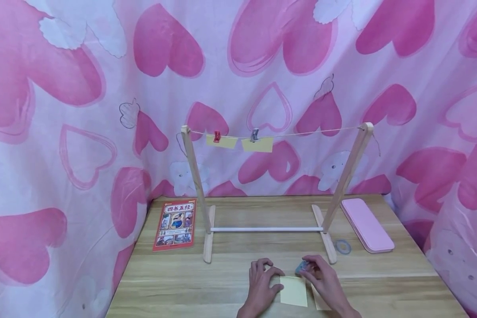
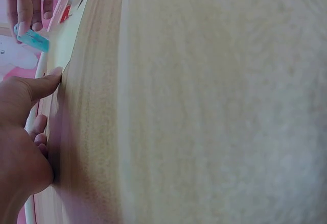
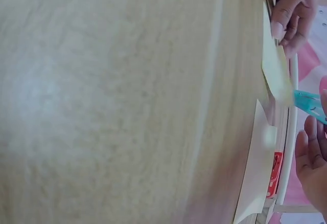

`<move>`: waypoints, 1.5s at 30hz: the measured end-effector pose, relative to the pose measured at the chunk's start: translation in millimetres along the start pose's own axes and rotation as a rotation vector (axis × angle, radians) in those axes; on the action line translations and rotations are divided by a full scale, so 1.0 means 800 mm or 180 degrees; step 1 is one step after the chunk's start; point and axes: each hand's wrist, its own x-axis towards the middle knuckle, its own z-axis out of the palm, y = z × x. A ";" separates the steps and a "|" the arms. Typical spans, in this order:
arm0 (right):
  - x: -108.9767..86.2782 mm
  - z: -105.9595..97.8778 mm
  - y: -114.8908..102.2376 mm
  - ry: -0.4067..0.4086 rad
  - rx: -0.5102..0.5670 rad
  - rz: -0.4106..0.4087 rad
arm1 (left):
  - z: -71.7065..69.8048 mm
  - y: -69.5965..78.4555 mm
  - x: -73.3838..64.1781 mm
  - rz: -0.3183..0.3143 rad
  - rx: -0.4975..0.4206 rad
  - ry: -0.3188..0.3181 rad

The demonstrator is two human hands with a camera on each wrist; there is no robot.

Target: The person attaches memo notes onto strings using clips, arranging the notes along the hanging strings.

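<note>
My left hand (image 1: 260, 282) pinches the left edge of a square yellow paper note (image 1: 293, 291), thumb on the near face in the right wrist view. The note stands tilted up from the table. Between thumb and fingers of my right hand (image 1: 325, 280) is a small teal clip (image 3: 308, 104), its end right at the note's upper corner. A second paper note (image 3: 254, 168) lies beneath my right hand, partly covered by it in the head view. Beside that note is a small red object (image 3: 274, 175), hidden in the head view.
Beyond my hands stands a wooden frame (image 1: 351, 176) with a string; a red clip (image 1: 217, 136) and a grey clip (image 1: 255, 134) hold yellow notes on it. A red book (image 1: 176, 225) lies left; a tape roll (image 1: 343, 247) and pink case (image 1: 367, 225) lie right.
</note>
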 end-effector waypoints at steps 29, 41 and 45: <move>0.214 -0.168 -0.199 -0.0214 0.0476 -0.0506 | -0.163 0.123 0.205 -0.0782 -0.2493 0.0528; 0.335 -0.210 -0.310 0.0078 -0.0027 -0.0958 | -0.216 0.166 0.287 -0.0459 -0.2693 0.1289; 0.366 -0.205 -0.323 -0.0038 -0.0178 -0.0886 | -0.226 0.176 0.305 -0.0506 -0.2683 0.1503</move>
